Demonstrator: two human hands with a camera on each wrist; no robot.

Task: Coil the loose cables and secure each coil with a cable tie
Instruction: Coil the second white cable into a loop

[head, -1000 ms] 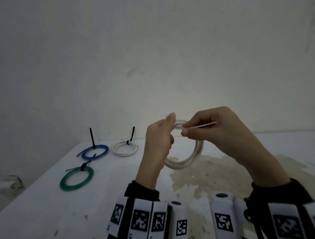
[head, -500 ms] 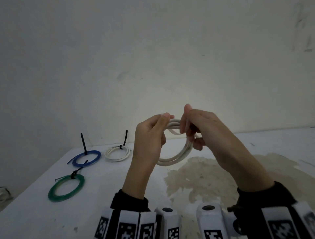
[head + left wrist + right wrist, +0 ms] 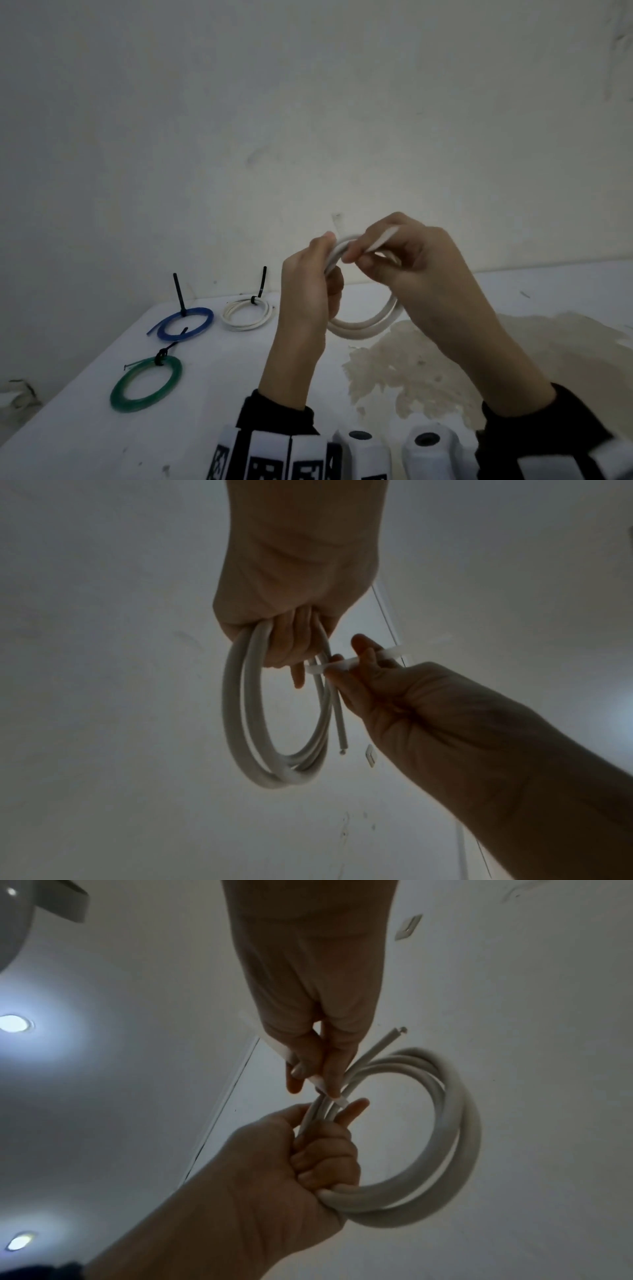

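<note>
Coils left of hands

I held the coil above the table, left hand left of right hand; three tied coils lay far left.

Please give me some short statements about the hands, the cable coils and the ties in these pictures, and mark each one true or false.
1. The left hand grips the white cable coil. True.
2. The right hand pinches a black tie. False: it pinches a white cable tie.
3. Three tied coils lie on the table. True: blue coil, white tied coil, green coil.
4. The green coil lies nearest the wall. False: it lies nearest the person.
</note>
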